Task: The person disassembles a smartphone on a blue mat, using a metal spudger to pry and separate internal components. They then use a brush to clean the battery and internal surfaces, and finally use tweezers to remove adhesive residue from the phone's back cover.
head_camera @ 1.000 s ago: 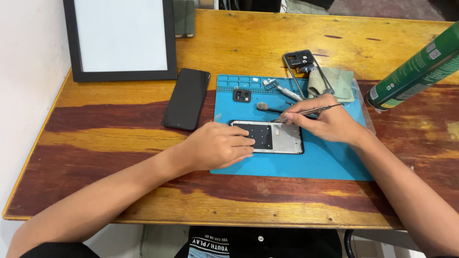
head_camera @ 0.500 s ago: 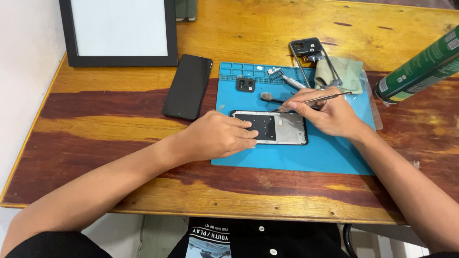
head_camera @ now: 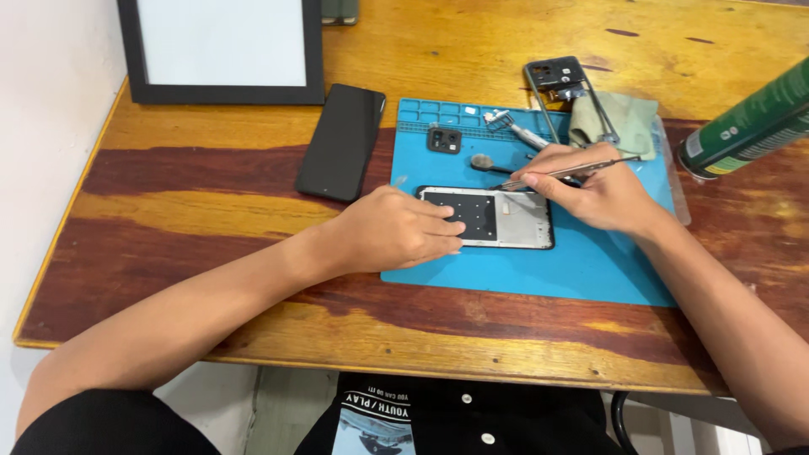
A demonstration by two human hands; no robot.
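Observation:
An opened phone body lies flat on a blue work mat. My left hand rests on its left end and holds it down with the fingers. My right hand is closed around thin metal tweezers, whose tips point left at the phone's upper edge. Behind the tweezers lies a small round-headed tool.
A black phone screen lies on the wooden table left of the mat. On the mat's far side sit a small camera module, a metal tool, a phone frame and a green cloth. A green spray can leans in from the right; a black-framed white board stands behind.
My right hand has lifted the tweezers from the mat and turned their tips toward the phone's top edge. My left hand has stayed on the phone.

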